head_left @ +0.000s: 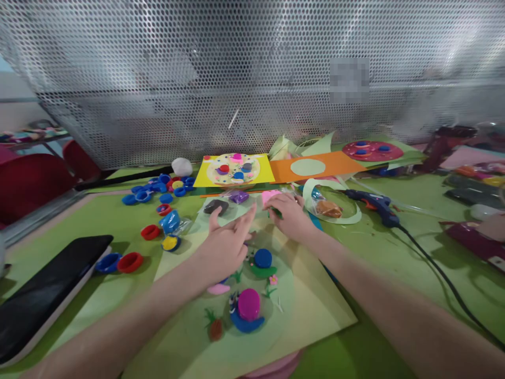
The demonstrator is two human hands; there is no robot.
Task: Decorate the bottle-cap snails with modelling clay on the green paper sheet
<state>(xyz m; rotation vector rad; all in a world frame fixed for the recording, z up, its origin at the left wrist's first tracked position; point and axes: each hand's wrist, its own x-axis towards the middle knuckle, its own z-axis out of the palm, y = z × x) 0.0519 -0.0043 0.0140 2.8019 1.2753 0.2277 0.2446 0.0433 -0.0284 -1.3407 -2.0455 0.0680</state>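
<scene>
My left hand (226,245) is over the pale paper sheet (315,300), thumb and index finger stretched apart, holding nothing I can see. Beyond it my right hand (290,213) has its fingers curled down beside a pink lump of modelling clay (270,197). A bit of green shows under those fingertips; what they grip is mostly hidden. On the sheet lie a clay snail with a magenta cap shell (249,304), another with a blue cap shell (263,258), a brown clay pineapple (215,329) and a small pink flower (273,280). Wrapped black clay (215,207) and purple clay (239,197) sit near my left fingertips.
Blue and red bottle caps (130,261) are scattered at left, near a black phone-like case (51,284). A glue gun (373,205) with its cord lies right, beside a pale paper ring (357,215). Decorated yellow card (203,176) stands before a perforated metal panel (252,79).
</scene>
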